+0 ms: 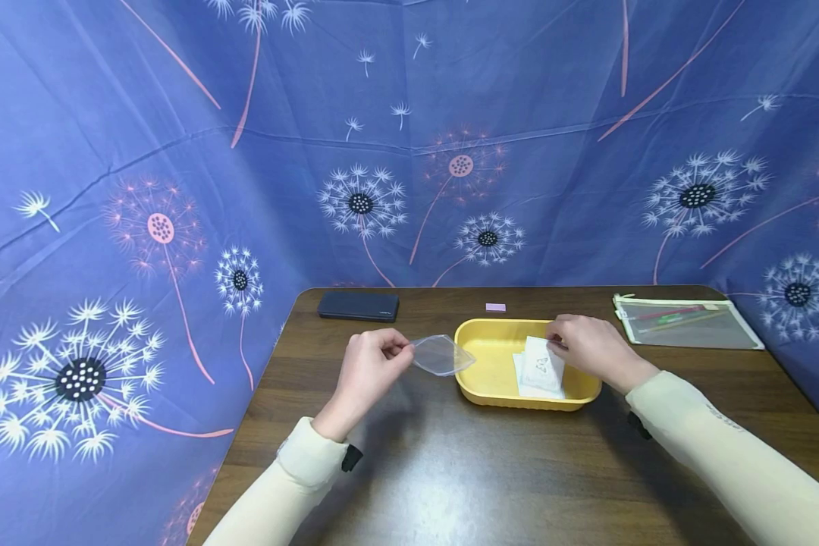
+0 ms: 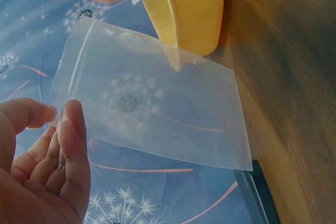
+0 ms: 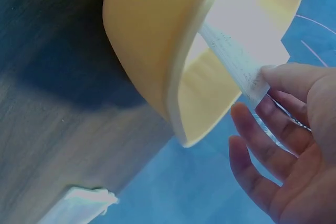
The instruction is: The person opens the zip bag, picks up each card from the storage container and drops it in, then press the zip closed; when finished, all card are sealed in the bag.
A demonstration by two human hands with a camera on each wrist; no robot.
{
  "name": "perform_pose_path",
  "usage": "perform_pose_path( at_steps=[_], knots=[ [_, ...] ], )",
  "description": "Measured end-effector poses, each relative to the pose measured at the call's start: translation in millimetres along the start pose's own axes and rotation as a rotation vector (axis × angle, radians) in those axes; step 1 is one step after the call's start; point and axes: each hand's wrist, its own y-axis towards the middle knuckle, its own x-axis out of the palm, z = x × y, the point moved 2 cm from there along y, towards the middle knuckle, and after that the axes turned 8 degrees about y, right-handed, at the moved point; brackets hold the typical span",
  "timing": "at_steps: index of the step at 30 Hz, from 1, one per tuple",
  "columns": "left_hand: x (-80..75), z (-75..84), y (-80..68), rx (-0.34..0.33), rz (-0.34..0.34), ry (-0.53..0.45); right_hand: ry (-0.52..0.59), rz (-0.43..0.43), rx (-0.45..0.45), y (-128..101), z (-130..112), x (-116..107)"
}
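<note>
We see the left hand pinching a clear flat plastic zip bag above the desk; right hand pinches a white paper card (1 of several) in the yellow oval plastic tray.

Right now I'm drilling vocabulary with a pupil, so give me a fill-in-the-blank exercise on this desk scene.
1. The left hand pinches a clear plastic ____.
2. The right hand lifts a white paper from the ____ tray.
3. The dark case lies to the tray's ____.

Missing words: bag; yellow; left.
</note>
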Motion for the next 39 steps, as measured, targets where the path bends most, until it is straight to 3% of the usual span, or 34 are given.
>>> perform_pose_path(
  at_steps=[13,28,39],
  knots=[
    [-0.5,1.0,0.7,-0.003,-0.003,0.003,0.091,0.005,0.009,-13.1,-8.8,-17.6],
    [0.7,3.3,3.2,0.001,0.004,0.024,0.077,0.243,-0.131,-16.4,-41.6,-42.4],
    [-0.1,5.1,3.7,-0.001,0.006,0.015,0.12,0.422,-0.248,-14.7,-73.9,-74.8]
  ],
)
